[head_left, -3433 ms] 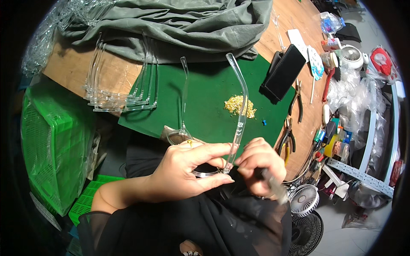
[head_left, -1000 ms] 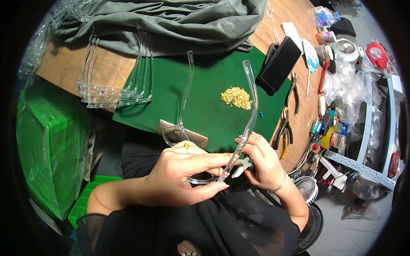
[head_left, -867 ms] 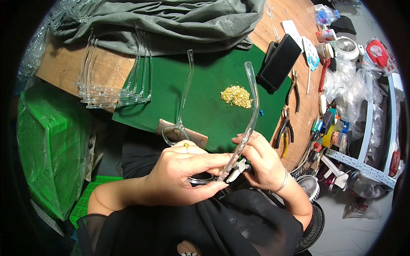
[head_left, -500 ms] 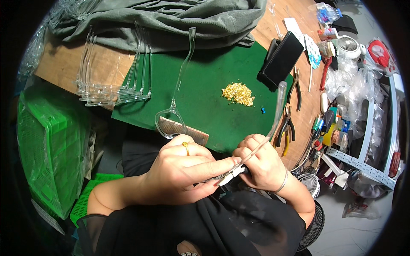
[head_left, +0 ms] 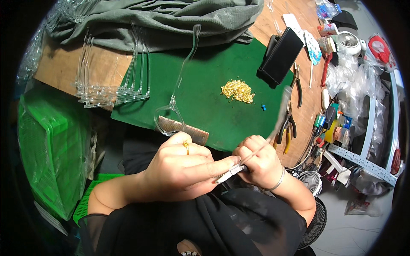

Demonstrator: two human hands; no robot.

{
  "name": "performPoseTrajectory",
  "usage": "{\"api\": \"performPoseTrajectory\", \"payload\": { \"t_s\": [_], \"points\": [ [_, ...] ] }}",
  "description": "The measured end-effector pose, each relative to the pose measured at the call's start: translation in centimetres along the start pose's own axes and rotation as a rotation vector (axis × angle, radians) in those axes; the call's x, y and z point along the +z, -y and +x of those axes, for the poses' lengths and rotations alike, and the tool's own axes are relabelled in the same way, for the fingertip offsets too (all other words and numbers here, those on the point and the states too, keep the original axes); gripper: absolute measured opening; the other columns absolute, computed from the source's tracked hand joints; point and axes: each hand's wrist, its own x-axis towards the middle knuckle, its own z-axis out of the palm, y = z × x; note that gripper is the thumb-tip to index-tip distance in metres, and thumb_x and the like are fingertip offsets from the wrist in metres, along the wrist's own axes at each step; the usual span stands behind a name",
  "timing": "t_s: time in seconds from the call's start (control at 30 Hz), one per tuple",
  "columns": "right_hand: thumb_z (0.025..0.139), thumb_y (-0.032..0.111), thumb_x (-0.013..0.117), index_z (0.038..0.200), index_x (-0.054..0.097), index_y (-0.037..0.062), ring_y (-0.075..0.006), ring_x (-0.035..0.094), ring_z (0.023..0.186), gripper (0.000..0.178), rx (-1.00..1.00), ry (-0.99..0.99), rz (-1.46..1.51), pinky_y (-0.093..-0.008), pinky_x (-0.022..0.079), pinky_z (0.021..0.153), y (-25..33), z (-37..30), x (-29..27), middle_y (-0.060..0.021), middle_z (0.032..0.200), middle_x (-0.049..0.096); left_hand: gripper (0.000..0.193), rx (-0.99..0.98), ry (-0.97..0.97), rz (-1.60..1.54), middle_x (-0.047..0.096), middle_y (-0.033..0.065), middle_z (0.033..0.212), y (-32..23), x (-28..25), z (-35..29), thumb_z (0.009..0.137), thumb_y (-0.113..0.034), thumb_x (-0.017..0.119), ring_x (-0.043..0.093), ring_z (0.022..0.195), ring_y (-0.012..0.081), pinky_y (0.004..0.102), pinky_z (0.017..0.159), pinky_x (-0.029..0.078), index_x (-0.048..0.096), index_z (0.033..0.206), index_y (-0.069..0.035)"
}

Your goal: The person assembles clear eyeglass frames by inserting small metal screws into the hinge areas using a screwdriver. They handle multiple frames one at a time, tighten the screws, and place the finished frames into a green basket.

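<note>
My left hand (head_left: 181, 168), with a gold ring on one finger, is closed on a clear plastic eyeglasses frame (head_left: 172, 104). One round rim and its temple stick out beyond my knuckles, over the mat's front edge. A second clear temple (head_left: 281, 117) slants up past my right hand, blurred near its tip. My right hand (head_left: 259, 164) is curled into a fist close to my left fingertips. Between the hands lies a pale flat piece (head_left: 230, 173) with a dark end at my right fingers. What the right fist grips is mostly hidden.
A green mat (head_left: 213, 123) carries a heap of small gold parts (head_left: 238, 91), a blue pin (head_left: 263, 107) and a black phone (head_left: 282, 55). Pliers (head_left: 297, 87) lie at right. Several clear eyeglasses frames (head_left: 113, 94) and grey cloth (head_left: 171, 21) are at left and back.
The held frame has tilted slightly between my hands, and the right temple's tip has swung a little right and down. Both hands keep their grip.
</note>
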Motion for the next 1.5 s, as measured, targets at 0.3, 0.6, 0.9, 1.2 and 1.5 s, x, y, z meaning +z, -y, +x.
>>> {"api": "performPoseTrajectory", "payload": {
  "t_s": [0.3, 0.6, 0.9, 1.2, 1.5],
  "points": [
    [0.081, 0.012, 0.064, 0.101, 0.054, 0.0008, -0.0212, 0.055, 0.084, 0.025, 0.419, -0.137, 0.691, -0.0318, 0.044, 0.075, -3.3, 0.2, 2.6, -0.0096, 0.09, 0.055, 0.059, -0.388, 0.022, -0.875, 0.069, 0.0119, 0.088, 0.1, -1.5, 0.4, 0.072, 0.001, 0.075, 0.066, 0.088, 0.0173, 0.0304, 0.087, 0.048, 0.049, 0.124, 0.007],
    [0.086, 0.01, 0.057, 0.127, 0.039, 0.0017, -0.023, 0.045, 0.12, 0.045, 0.407, -0.068, 0.829, -0.0333, 0.034, 0.1, -3.8, -0.3, 2.7, -0.0127, 0.124, 0.049, 0.058, -0.514, -0.005, -1.236, 0.066, 0.0071, 0.09, 0.5, -2.4, 0.8, 0.082, -0.004, 0.068, 0.064, 0.094, 0.0173, 0.0299, 0.087, 0.047, 0.04, 0.133, 0.003],
    [0.081, 0.006, 0.061, 0.103, 0.052, 0.0015, -0.0224, 0.059, 0.087, 0.025, 0.47, -0.245, 0.679, -0.0317, 0.045, 0.076, -2.6, 0.8, 4.8, -0.0112, 0.094, 0.059, 0.058, -0.62, -0.051, -1.292, 0.067, 0.0101, 0.091, 0.5, -3.5, 0.4, 0.084, -0.009, 0.067, 0.064, 0.09, 0.0175, 0.0295, 0.085, 0.048, 0.039, 0.133, 0.003],
    [0.071, 0.002, 0.067, 0.083, 0.054, 0.0014, -0.0221, 0.053, 0.06, 0.018, 0.317, -0.366, 0.5, -0.0292, 0.043, 0.057, -2.9, 0.4, 7.3, -0.011, 0.072, 0.054, 0.073, -0.476, -0.581, -0.847, 0.06, 0.0123, 0.057, -2.6, -16.6, -8.8, 0.088, -0.035, 0.061, 0.043, 0.036, 0.0088, 0.0186, 0.036, 0.039, 0.032, 0.121, 0.024],
    [0.07, 0.002, 0.069, 0.083, 0.054, 0.0017, -0.024, 0.055, 0.061, 0.02, 0.289, -0.336, 0.443, -0.03, 0.045, 0.059, -2.5, 1.0, 7.4, -0.011, 0.073, 0.054, 0.052, -0.711, -0.386, -0.855, 0.064, 0.0135, 0.064, -2.4, -17.5, -7.7, 0.089, -0.025, 0.058, 0.058, 0.046, 0.0118, 0.0149, 0.036, 0.033, 0.044, 0.12, 0.015]
  ]
}}
